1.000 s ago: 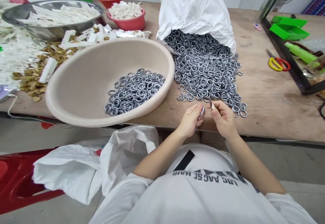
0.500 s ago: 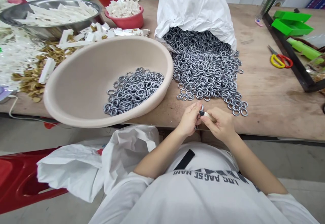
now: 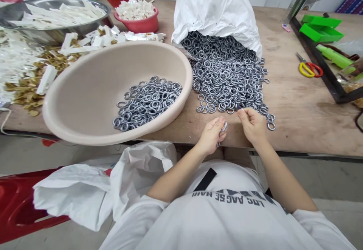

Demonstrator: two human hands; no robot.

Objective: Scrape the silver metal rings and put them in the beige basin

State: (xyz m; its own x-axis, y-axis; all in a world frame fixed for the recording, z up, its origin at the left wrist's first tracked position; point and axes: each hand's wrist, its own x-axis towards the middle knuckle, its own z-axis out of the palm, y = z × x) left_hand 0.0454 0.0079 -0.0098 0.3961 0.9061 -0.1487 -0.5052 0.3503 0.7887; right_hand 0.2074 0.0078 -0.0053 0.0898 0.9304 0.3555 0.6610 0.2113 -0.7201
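Note:
My left hand (image 3: 211,136) is closed near the table's front edge. A shiny grey ring (image 3: 224,126) stands up between its thumb and fingers, and another ring (image 3: 218,144) shows below the palm. My right hand (image 3: 254,126) is a little apart from it, at the front of a heap of grey rings (image 3: 224,78). Its thumb and forefinger pinch a small tool with a dark tip (image 3: 239,107); the rest of the tool is mostly hidden by the fingers. To the left, a large beige basin (image 3: 85,95) is tilted toward me, with many similar rings (image 3: 150,101) inside.
A white sack (image 3: 217,8) lies behind the heap, its mouth spilling rings. Scissors (image 3: 309,69) and green trays (image 3: 321,29) are at the right. White parts fill a steel bowl (image 3: 61,34) and a red bowl (image 3: 144,24) at the back left. Another white sack (image 3: 73,193) hangs below.
My right hand has moved away from the left one, right and slightly forward to the heap, taking the small tool off the ring. The left hand keeps the ring.

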